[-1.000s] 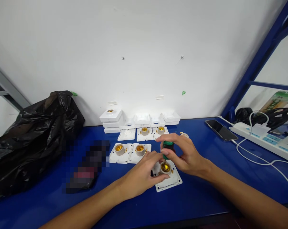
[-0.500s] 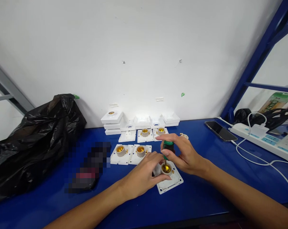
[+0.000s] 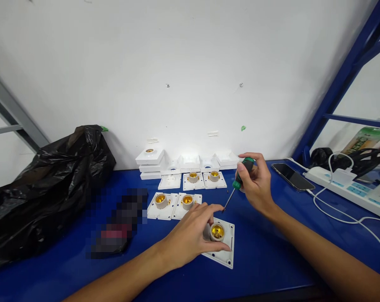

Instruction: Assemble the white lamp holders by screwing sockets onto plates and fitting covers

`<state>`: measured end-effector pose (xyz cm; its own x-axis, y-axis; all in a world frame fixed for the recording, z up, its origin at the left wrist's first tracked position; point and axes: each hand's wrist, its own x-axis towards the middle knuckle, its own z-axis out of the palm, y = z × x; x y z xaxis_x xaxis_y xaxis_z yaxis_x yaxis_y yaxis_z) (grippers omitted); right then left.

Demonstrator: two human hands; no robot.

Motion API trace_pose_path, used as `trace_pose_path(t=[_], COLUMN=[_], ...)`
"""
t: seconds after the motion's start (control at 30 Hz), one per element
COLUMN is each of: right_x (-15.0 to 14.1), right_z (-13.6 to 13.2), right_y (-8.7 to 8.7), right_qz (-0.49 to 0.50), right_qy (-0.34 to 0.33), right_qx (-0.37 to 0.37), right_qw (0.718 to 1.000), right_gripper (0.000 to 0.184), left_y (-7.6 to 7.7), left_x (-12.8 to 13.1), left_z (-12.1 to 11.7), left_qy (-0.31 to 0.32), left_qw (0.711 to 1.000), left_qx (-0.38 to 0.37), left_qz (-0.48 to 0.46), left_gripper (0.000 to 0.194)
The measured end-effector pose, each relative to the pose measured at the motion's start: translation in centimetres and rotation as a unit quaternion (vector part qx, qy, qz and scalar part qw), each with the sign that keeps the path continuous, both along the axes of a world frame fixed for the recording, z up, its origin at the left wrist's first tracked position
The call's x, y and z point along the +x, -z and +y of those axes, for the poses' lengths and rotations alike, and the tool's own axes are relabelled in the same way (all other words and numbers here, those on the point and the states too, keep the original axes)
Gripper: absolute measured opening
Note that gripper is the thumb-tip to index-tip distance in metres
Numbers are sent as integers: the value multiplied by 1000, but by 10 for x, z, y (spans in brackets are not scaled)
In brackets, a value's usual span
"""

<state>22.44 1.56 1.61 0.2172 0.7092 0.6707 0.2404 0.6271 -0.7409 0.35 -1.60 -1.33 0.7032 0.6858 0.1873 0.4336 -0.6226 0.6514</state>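
Note:
A white square lamp holder (image 3: 228, 235) with a round brass-lined socket lies on the blue table in front of me. My left hand (image 3: 197, 228) holds it, thumb along the near side of the socket and bent fingers behind. Its index finger reaches out to the tip of a screwdriver (image 3: 230, 198). My right hand (image 3: 255, 180) is closed around the screwdriver's green and black handle, the shaft slanting down to the left. The tip is clear of the socket; whether a screw sits on it is too small to tell.
More lamp holders (image 3: 160, 205) on square bases stand in two rows. Behind them are white covers (image 3: 190, 162) and a stack (image 3: 150, 157). A black plastic bag (image 3: 51, 188) lies left. A phone (image 3: 292, 176), power strip (image 3: 344, 184) and white cables are right. A tiny screw (image 3: 227, 191) lies behind the screwdriver.
The screwdriver has come out of the socket, up and to the right with my right hand. The lamp holder has turned and shifted slightly nearer. My left index finger has stretched toward the tip.

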Motion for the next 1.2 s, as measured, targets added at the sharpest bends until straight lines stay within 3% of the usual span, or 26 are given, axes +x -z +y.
trace_pose_path(t=[0.1,0.13,0.23,0.3,0.37,0.8,0.97,1.07,1.2], right_x=[4,5,8,11,14,15,20,22,23], right_z=[4,5,7,9,12,16,22,24,26], right_y=[2,2,3,4,6,7,10,12,12], right_qz=[-69,-101,-187,-221,-241,-295,-284,-291,-295], right_qy=[9,13,30,41,46,-6,31,43,56], right_qx=[-6,-1,20,30,34,13,30,32,31], right_qw=[998,995,982,974,969,955,958,955,953], right_gripper=[22,21,21,22,23,26,25,24,23], left_y=[-3,-5,-8,-9,-10,-22,-25,-25,-25], left_x=[0,0,2,3,4,1,0,0,-1], left_z=[-1,-1,-1,0,1,-5,-5,-5,-3], left_qy=[-8,-12,-17,-5,6,22,86,90,102], left_qw=[1000,1000,997,992,989,999,996,994,990], left_qx=[-4,2,64,113,131,16,30,51,85], left_qz=[-2,-12,-49,-63,-68,-17,14,25,46], left_gripper=[79,72,16,42,51,26,27,34,29])
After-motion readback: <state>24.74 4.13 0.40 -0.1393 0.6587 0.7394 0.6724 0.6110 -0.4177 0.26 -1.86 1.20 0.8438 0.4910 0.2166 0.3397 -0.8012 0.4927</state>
